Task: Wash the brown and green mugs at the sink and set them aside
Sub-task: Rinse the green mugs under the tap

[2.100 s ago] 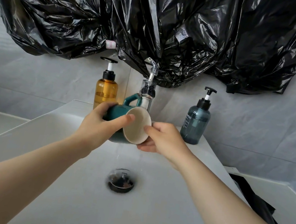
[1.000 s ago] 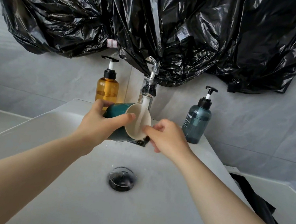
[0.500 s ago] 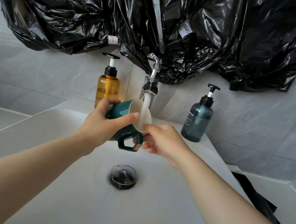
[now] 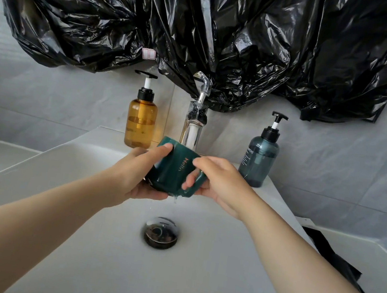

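**Figure. Rinsing the green mug over the basin.** We see the dark green glazed ceramic mug (image 4: 176,169) held between both hands, above the white rectangular washbasin (image 4: 192,284) and just in front of the chrome tap (image 4: 195,116).

The left hand (image 4: 133,175) clamps the mug's body, thumb on top and fingers beneath. The right hand (image 4: 222,183) curls its fingers round the mug's angular green handle (image 4: 197,187) on the lower right side. The two hands are thus drawn together on one thing, and neither is nearer than the other.

The lettering on the mug's wall runs from top to bottom, so we judge that the mug is turned on its side, its long axis roughly across the view. We cannot tell which way its mouth faces or whether anything is inside. Water drips from its underside toward the round metal drain (image 4: 161,233) directly below.

We find no brown mug in view. We judge that the next move, setting the mug aside, calls for righting it first.

On the ledge behind stand:
- an amber plastic pump bottle (image 4: 140,123), left of the tap and about half full of liquid;
- a blue-grey pump bottle (image 4: 257,163), right of the tap, its fill level unclear.

Crumpled black plastic sheeting (image 4: 206,22) hangs over the wall above.
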A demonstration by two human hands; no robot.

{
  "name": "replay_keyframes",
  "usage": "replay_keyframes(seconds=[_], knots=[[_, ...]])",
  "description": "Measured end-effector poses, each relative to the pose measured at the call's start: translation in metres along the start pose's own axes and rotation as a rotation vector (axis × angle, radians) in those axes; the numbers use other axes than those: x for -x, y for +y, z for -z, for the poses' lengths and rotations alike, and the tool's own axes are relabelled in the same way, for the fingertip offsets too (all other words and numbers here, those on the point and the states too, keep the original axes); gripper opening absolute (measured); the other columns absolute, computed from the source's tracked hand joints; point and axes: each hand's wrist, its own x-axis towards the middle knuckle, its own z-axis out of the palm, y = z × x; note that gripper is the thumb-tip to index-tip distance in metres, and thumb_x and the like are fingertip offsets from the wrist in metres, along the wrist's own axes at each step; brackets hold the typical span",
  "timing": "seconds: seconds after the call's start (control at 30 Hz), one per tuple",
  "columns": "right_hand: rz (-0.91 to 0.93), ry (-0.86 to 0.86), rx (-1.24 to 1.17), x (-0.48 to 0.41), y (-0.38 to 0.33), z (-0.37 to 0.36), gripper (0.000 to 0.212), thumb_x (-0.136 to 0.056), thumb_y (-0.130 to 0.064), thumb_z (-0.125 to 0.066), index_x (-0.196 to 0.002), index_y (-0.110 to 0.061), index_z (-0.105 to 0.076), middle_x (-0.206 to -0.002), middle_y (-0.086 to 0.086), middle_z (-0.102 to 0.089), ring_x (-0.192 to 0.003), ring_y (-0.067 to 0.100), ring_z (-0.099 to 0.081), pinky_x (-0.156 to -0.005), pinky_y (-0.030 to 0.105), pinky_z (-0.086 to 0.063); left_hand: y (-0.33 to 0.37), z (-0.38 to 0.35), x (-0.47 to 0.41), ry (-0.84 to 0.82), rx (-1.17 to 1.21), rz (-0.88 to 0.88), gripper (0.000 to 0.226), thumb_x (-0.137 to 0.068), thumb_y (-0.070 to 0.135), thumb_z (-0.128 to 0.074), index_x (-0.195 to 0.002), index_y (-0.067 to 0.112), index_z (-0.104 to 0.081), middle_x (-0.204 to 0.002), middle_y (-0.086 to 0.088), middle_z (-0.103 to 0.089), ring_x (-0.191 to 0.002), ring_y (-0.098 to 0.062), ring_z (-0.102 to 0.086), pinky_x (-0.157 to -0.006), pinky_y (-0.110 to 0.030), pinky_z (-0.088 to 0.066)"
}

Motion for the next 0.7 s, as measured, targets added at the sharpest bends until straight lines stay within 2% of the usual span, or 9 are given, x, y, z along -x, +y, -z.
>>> replay_keyframes(seconds=[0.07, 0.17, 0.3, 0.4, 0.5, 0.57, 0.63, 0.7], knots=[[-0.029, 0.030, -0.167, -0.001, -0.001, 0.004, 0.037, -0.099, -0.012, -0.043, -0.062, -0.008, -0.049, -0.054, 0.005, -0.051, -0.057, 0.019, -0.055, -0.059, 0.028, -0.050, -0.001, -0.003, 0.000, -0.033, -0.025, 0.022, 0.050, -0.092, 0.051, -0.058, -0.127, 0.015, -0.055, -0.111, -0.015, -0.063, -0.063, -0.023, -0.071, -0.060, -0.030, -0.061], [-0.094, 0.080, -0.480, -0.003, 0.000, 0.011, 0.043, -0.097, -0.009, -0.048, -0.055, -0.014, -0.042, -0.050, 0.000, -0.035, -0.046, 0.015, -0.046, -0.048, 0.024, -0.046, -0.001, -0.003, 0.001, -0.060, -0.051, 0.061, 0.048, -0.091, 0.054, -0.057, -0.117, 0.013, -0.058, -0.095, -0.013, -0.063, -0.052, -0.019, -0.064, -0.052, -0.025, -0.057], [-0.185, 0.104, -0.556, -0.007, 0.006, 0.012, 0.055, -0.096, -0.009, -0.052, -0.041, -0.015, -0.046, -0.055, 0.003, -0.034, -0.042, 0.016, -0.044, -0.044, 0.021, -0.045, -0.003, 0.001, 0.002, -0.020, -0.164, 0.080, 0.050, -0.089, 0.062, -0.053, -0.093, 0.012, -0.057, -0.072, -0.006, -0.054, -0.043, -0.012, -0.049, -0.037, -0.018, -0.041], [-0.161, 0.127, -0.472, -0.008, 0.007, 0.012, 0.042, -0.097, -0.010, -0.052, -0.055, -0.013, -0.047, -0.052, 0.001, -0.038, -0.045, 0.015, -0.045, -0.047, 0.023, -0.044, -0.006, 0.001, 0.000, 0.005, -0.199, 0.067, 0.054, -0.087, 0.067, -0.052, -0.092, 0.014, -0.057, -0.075, -0.006, -0.051, -0.044, -0.011, -0.044, -0.037, -0.018, -0.035], [0.018, 0.235, -0.035, -0.014, 0.015, 0.011, 0.033, -0.099, -0.017, -0.050, -0.067, -0.013, -0.051, -0.049, -0.006, -0.044, -0.055, 0.015, -0.047, -0.061, 0.032, -0.041, -0.007, -0.002, 0.000, 0.027, -0.177, 0.063, 0.055, -0.086, 0.067, -0.052, -0.093, 0.013, -0.058, -0.075, -0.007, -0.050, -0.045, -0.011, -0.043, -0.037, -0.018, -0.036], [0.086, 0.308, 0.101, -0.016, 0.019, 0.008, 0.027, -0.100, -0.021, -0.050, -0.076, -0.015, -0.060, -0.048, -0.011, -0.044, -0.056, 0.013, -0.046, -0.064, 0.034, -0.037, -0.007, -0.003, 0.001, 0.025, -0.154, 0.072, 0.055, -0.087, 0.067, -0.052, -0.092, 0.012, -0.056, -0.073, -0.006, -0.049, -0.046, -0.011, -0.043, -0.036, -0.018, -0.036], [0.070, 0.316, 0.007, -0.017, 0.018, 0.007, 0.022, -0.102, -0.021, -0.048, -0.086, -0.015, -0.062, -0.047, -0.012, -0.041, -0.054, 0.012, -0.042, -0.059, 0.030, -0.035, -0.007, -0.003, 0.000, 0.036, -0.142, 0.066, 0.054, -0.088, 0.067, -0.050, -0.091, 0.014, -0.054, -0.074, -0.006, -0.049, -0.048, -0.011, -0.044, -0.039, -0.019, -0.038], [0.019, 0.289, -0.187, -0.015, 0.015, 0.008, 0.023, -0.103, -0.021, -0.045, -0.084, -0.013, -0.055, -0.046, -0.009, -0.036, -0.050, 0.011, -0.036, -0.051, 0.024, -0.033, -0.006, -0.001, -0.002, 0.043, -0.117, 0.057, 0.053, -0.088, 0.068, -0.048, -0.094, 0.016, -0.054, -0.079, -0.005, -0.053, -0.055, -0.013, -0.049, -0.046, -0.022, -0.042]])
